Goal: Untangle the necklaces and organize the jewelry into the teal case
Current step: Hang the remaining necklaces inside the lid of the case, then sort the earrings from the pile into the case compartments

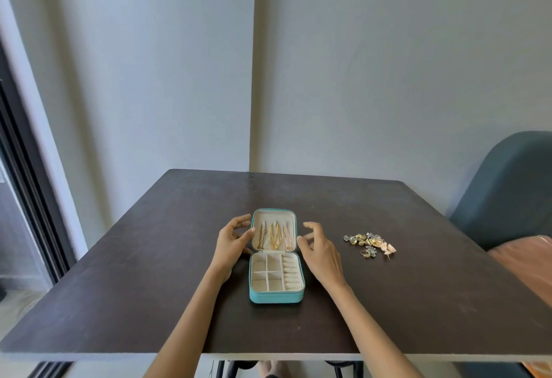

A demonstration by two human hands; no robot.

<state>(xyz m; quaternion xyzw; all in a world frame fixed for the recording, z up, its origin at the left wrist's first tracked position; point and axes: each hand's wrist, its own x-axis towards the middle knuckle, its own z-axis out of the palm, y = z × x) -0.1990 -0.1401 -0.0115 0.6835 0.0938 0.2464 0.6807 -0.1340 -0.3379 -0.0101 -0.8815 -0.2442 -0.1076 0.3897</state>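
Note:
The teal case (pixel 276 296) lies open in the middle of the dark table. Its lid stands up at the back, and three necklaces (pixel 274 237) hang side by side inside it: a dark gold one, a bright gold one and a rose gold one. The cream compartments (pixel 266 273) in the base hold nothing I can see. My left hand (pixel 234 238) is at the lid's left edge, thumb touching the rim, fingers loosely curved. My right hand (pixel 319 247) hovers just right of the lid with fingers spread, holding nothing. A small pile of earrings and rings (pixel 370 243) lies to the right.
The dark table (pixel 149 273) ends at a pale front edge near me. A blue-grey chair (pixel 507 186) stands at the right with a pink cushion (pixel 525 261) on it. Grey walls rise behind the table.

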